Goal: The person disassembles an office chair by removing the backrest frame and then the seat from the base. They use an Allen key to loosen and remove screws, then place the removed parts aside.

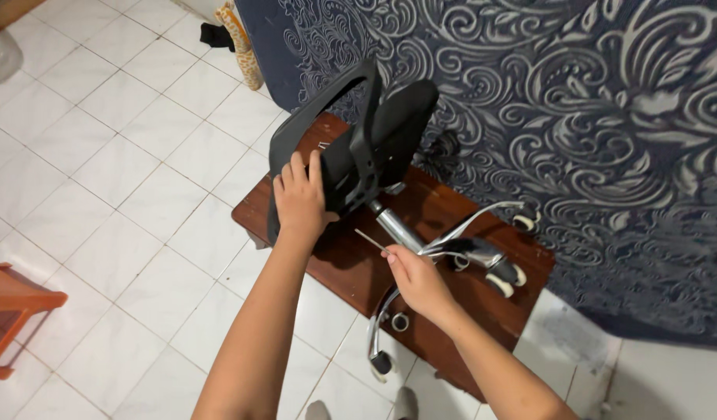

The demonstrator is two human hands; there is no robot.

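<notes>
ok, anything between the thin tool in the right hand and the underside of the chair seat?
Nothing visible. The right hand holds the thin metal tool, whose tip points up-left at the seat underside, with only bare wooden table in the gap. The chrome column runs just right of that line. The left hand grips the seat edge, left of it.

A home, by the look of it, likely a bedroom. Just beyond the fingertips rises a dark blue mattress with pale swirling pattern (576, 117), filling the far side. Under and left of the fingers spreads a white glazed tile floor (109, 179), household style. Directly beneath the fingers sits a low reddish-brown wooden table (452, 210), and far to their left, an orange plastic stool (12, 311).
</notes>
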